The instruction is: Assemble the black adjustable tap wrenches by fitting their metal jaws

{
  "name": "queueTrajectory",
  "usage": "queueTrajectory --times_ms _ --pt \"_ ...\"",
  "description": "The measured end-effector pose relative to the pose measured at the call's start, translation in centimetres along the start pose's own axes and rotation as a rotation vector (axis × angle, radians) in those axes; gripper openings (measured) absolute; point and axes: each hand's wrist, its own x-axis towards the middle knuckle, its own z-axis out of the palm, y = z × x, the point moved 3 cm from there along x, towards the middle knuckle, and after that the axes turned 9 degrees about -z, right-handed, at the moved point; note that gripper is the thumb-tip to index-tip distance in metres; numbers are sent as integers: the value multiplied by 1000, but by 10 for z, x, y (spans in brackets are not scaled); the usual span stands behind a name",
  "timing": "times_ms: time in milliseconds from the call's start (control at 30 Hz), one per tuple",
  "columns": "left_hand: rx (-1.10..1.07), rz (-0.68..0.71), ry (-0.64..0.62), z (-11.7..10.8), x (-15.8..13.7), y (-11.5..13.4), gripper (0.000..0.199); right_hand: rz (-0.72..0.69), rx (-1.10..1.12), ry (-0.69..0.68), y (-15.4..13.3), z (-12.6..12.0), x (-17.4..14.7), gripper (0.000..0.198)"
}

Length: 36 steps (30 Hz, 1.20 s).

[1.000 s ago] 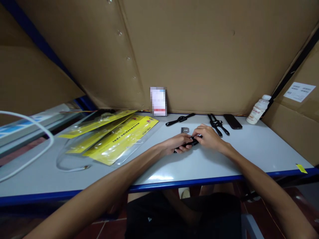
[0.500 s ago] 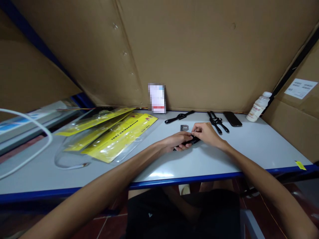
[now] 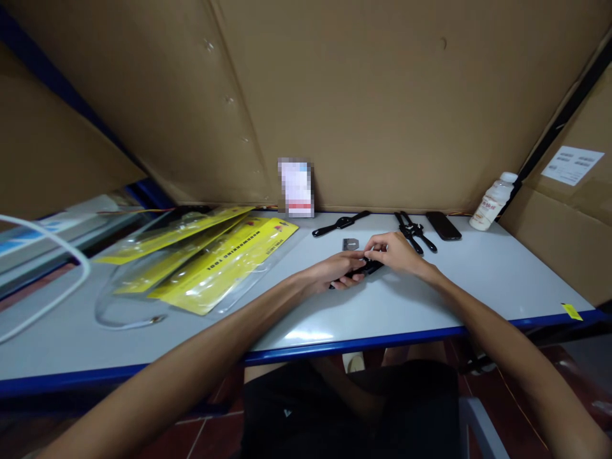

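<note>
My left hand [image 3: 340, 269] is closed round a black spokeshave [image 3: 370, 267], held low over the table. The fingers of my right hand [image 3: 393, 252] are pinched together at the tool's middle; whatever lies between their tips is hidden. Just beyond my hands a flat metal blade [image 3: 350, 244] with a slot lies on the table. Behind it rests another black spokeshave body [image 3: 341, 223]. To the right of that, a pair of black spokeshaves [image 3: 415, 233] lie crossed or side by side.
Yellow packaging cards [image 3: 229, 261] in clear plastic spread over the left of the table [image 3: 406, 306]. A phone [image 3: 296, 187] leans on the cardboard wall. A dark phone-like slab [image 3: 443, 225] and a white bottle [image 3: 494, 201] stand at right; a white cable [image 3: 81, 255] loops at left.
My view has shifted slightly. The right fingertips have closed in on the spokeshave's middle, and the thin shiny bit seen between them before is now hidden. My left hand keeps its grip.
</note>
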Motion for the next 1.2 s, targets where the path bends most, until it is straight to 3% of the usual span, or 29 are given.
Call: queueTrajectory --times_ms 133,400,500,600,700,967,1200 --pt "-3 3 -10 1 -1 1 14 -28 -25 -26 1 -2 0 7" --pt "-3 4 -16 1 -2 2 13 -223 -96 -81 -8 -6 -3 26" --pt "-6 11 -21 0 -1 1 13 -272 -168 -74 -12 -7 -5 24" --pt "-14 16 -20 -2 1 -1 9 -199 -271 -16 -18 -10 -6 12" --pt "-19 28 -25 -3 3 -2 5 -81 -318 -6 -23 -9 -6 21" --pt "-25 39 -58 -2 3 -2 4 -119 -298 -103 -27 -2 -6 6" --pt "-39 46 -77 1 0 1 6 -4 -285 -51 -27 0 -6 9"
